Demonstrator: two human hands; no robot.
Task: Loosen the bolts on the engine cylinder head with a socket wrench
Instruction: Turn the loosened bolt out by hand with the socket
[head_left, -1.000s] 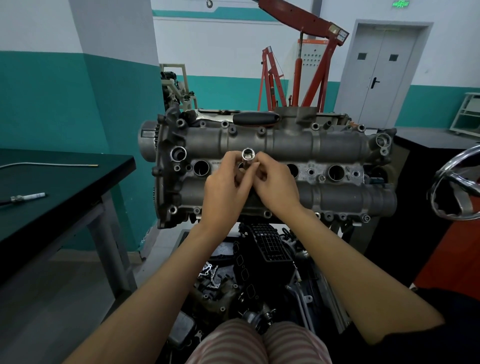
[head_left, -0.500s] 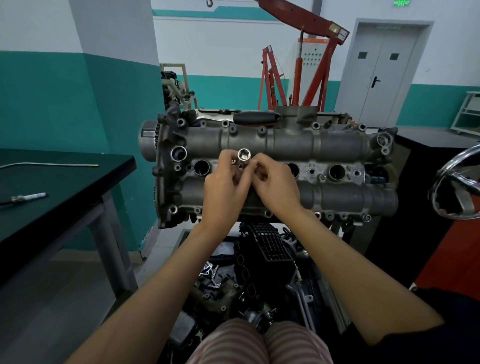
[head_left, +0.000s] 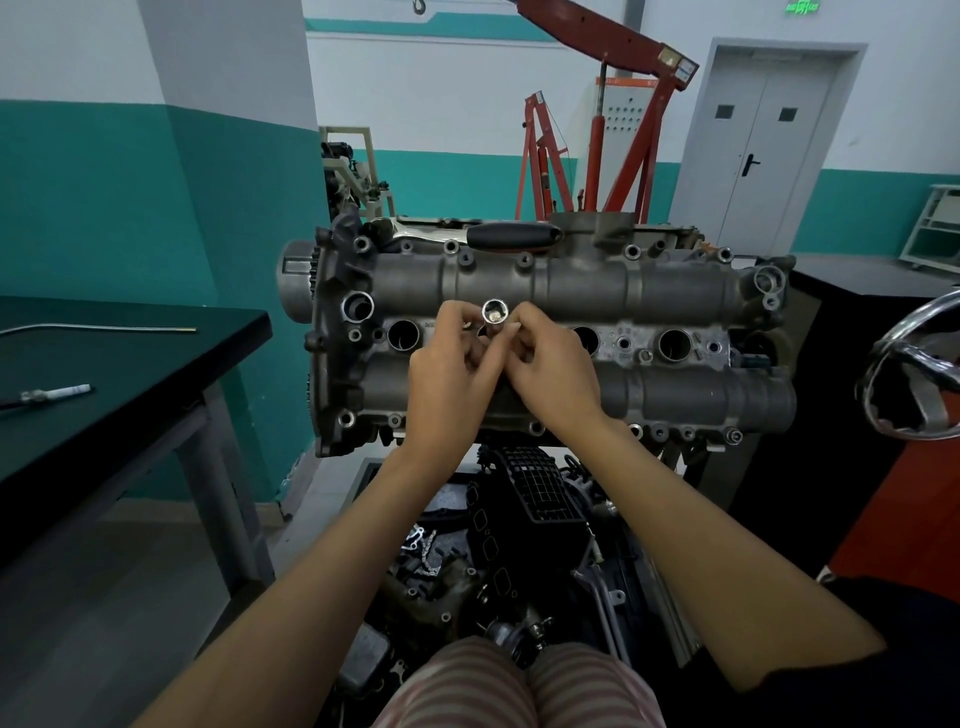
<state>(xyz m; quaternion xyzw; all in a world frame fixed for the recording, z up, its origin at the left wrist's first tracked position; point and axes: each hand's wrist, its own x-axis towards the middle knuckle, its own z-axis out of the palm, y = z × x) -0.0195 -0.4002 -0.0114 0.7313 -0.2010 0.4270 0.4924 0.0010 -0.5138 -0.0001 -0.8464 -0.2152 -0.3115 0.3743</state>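
Both the left hand and the right hand pinch the small steel socket, which looks rigid, light and smooth enough to slip, so it is best gripped round its barrel.

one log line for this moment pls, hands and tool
left hand: pinches socket | right hand: pinches socket | place: over cylinder head | wrench: untouched on head's far edge

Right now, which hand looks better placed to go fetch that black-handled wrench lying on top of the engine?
Probably the right hand: the wrench lies just beyond it, slightly to its side. Both hands pinch the socket, so the left hand could hold it alone.
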